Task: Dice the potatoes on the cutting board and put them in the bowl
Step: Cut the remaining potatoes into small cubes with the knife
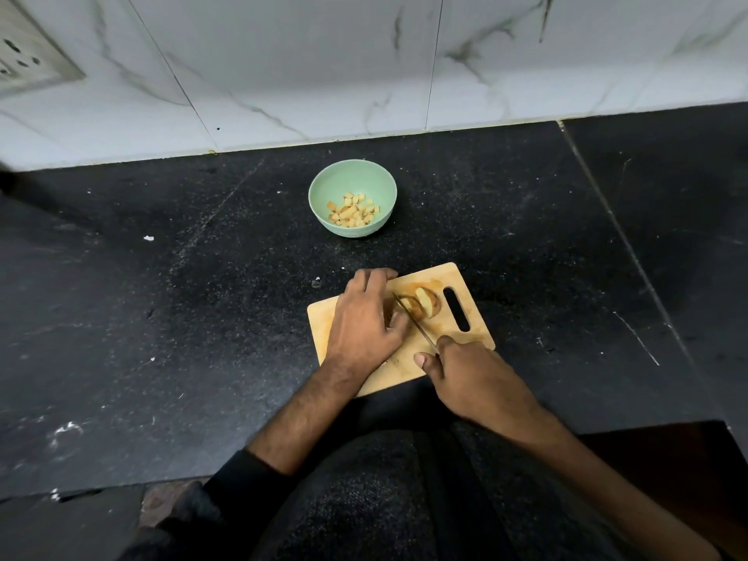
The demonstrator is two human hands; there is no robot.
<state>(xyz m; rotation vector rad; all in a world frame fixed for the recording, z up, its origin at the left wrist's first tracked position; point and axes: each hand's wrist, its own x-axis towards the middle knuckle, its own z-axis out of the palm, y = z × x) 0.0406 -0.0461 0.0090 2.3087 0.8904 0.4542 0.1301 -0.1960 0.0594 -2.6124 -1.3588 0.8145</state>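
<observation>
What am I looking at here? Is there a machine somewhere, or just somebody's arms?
No machine: a person wears a camera on the head, looking down at their own hands. On the dark counter lies a wooden cutting board with a partly sliced potato. The left hand steadies the potato; the right hand grips a knife whose blade is at the potato. Farther back stands a green bowl already holding potato cubes.

Black countertop point(162, 317), marble wall point(283, 54), socket point(24, 54).
</observation>
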